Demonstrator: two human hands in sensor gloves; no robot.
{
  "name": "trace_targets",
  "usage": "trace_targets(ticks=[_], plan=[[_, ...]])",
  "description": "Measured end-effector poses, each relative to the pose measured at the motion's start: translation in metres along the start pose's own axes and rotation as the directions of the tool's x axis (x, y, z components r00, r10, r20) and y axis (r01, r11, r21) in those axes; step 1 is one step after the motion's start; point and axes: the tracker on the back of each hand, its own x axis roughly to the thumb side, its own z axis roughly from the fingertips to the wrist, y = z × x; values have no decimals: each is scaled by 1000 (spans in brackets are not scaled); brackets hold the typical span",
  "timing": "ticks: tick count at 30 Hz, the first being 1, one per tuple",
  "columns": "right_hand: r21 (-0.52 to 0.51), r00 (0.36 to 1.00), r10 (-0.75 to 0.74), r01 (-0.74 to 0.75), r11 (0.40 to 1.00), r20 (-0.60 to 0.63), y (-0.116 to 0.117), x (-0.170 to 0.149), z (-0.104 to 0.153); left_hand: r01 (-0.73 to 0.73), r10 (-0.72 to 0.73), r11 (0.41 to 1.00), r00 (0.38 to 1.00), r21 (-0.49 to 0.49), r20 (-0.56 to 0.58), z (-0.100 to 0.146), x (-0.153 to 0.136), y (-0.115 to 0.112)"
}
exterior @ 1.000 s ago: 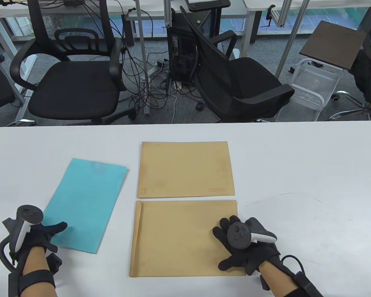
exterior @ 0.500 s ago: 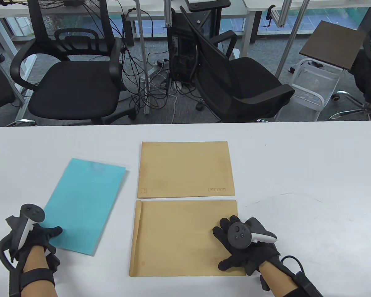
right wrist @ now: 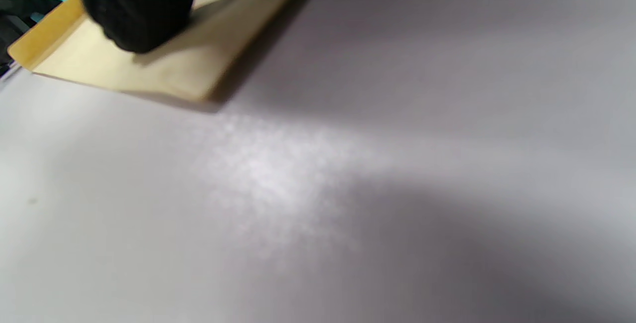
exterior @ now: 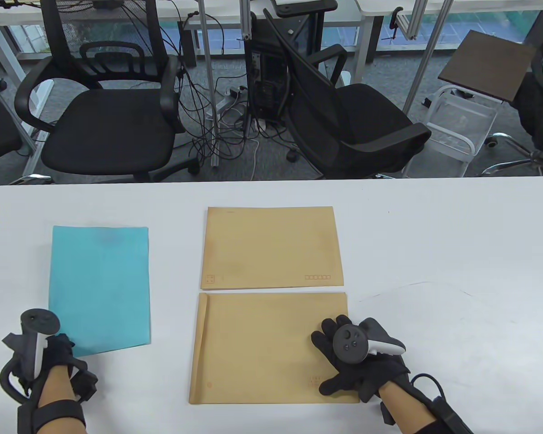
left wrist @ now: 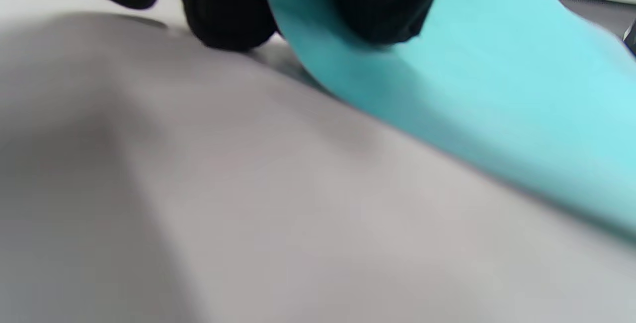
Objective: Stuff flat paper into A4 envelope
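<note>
A teal sheet of paper (exterior: 99, 289) lies at the table's left, square to the edge. My left hand (exterior: 68, 346) holds its near-left corner. In the left wrist view the paper (left wrist: 497, 114) passes between my gloved fingers (left wrist: 223, 15) with its corner raised off the table. Two brown A4 envelopes lie in the middle: a far one (exterior: 271, 246) and a near one (exterior: 262, 348) with its flap at the left. My right hand (exterior: 328, 357) rests flat, fingers spread, on the near envelope's right end. In the right wrist view a fingertip (right wrist: 139, 10) presses on that envelope (right wrist: 164, 69).
The white table (exterior: 457, 271) stretches to the right of the envelopes. Two black office chairs (exterior: 104, 122) and cables stand on the floor beyond the far edge.
The teal sheet has turned from a slant to square with the table and slid left. My left hand drew left and nearer with it. The right hand and envelopes have not moved.
</note>
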Motion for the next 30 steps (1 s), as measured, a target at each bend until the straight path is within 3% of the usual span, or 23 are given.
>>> trace_targets(ticks=[7, 11, 18, 22, 30], plan=[[-1, 1000, 0, 0, 1000, 1, 0, 0, 0, -236, 231, 972, 959, 10, 161, 10, 12, 16], [0, 1000, 1, -1, 1000, 1, 0, 0, 0, -454, 434, 891, 849, -6, 302, 16, 17, 24], [-1, 1000, -1, 1, 1000, -1, 0, -1, 0, -533, 504, 845, 761, -50, 410, 25, 29, 38], [-1, 1000, -1, 1, 1000, -2, 0, -1, 0, -548, 543, 827, 717, -129, 436, 28, 36, 38], [-1, 1000, -1, 1, 1000, -3, 0, -1, 0, -508, 670, 741, 606, -440, 429, 36, 54, 38]])
